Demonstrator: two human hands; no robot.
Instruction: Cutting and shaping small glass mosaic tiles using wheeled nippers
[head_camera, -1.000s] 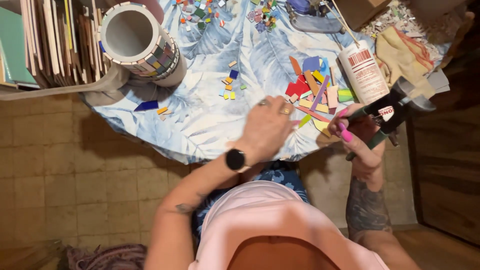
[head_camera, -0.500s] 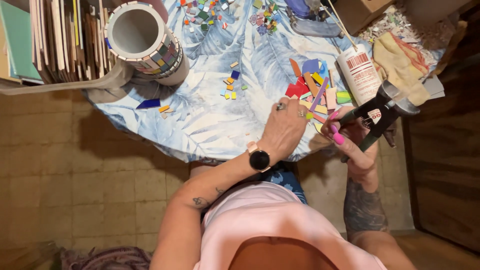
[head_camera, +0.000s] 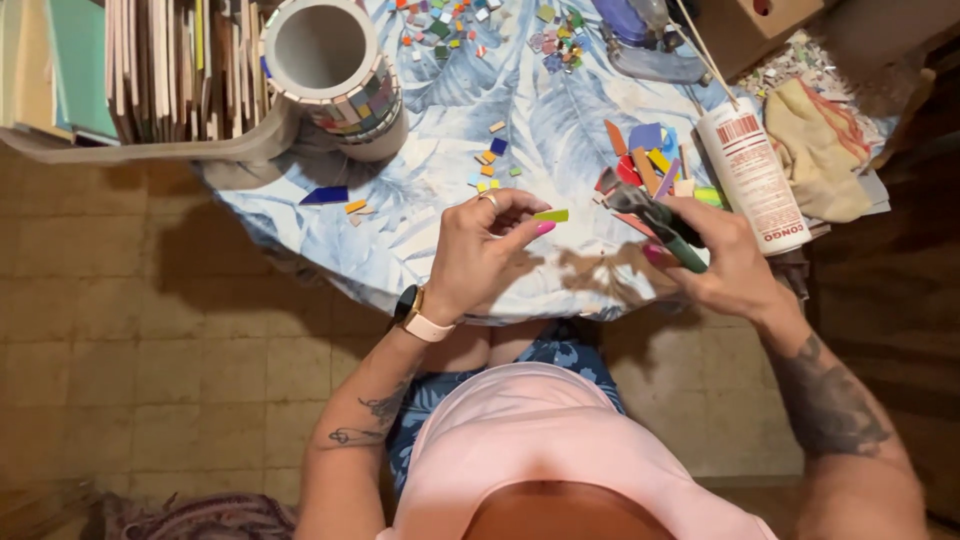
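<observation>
My left hand (head_camera: 485, 250) pinches a small yellow-green strip of glass (head_camera: 551, 215) between thumb and fingers, held above the table's near edge. A watch sits on that wrist. My right hand (head_camera: 715, 260) grips dark nippers with green handles (head_camera: 660, 225), their jaws pointing left toward the strip, a short gap between them. Under and behind the nippers lies a pile of coloured glass strips (head_camera: 645, 160) on the blue leaf-print tablecloth (head_camera: 440, 130).
A white cylinder part-covered with mosaic tiles (head_camera: 335, 70) stands at the back left. A white glue bottle (head_camera: 755, 175) lies at the right beside a beige cloth (head_camera: 820, 145). Small tile bits (head_camera: 490, 165) are scattered mid-table. Stacked boards (head_camera: 120, 60) stand at far left.
My left hand has lifted a yellow-green strip off the pile and drawn it back toward me. My right hand has brought the nippers in toward it.
</observation>
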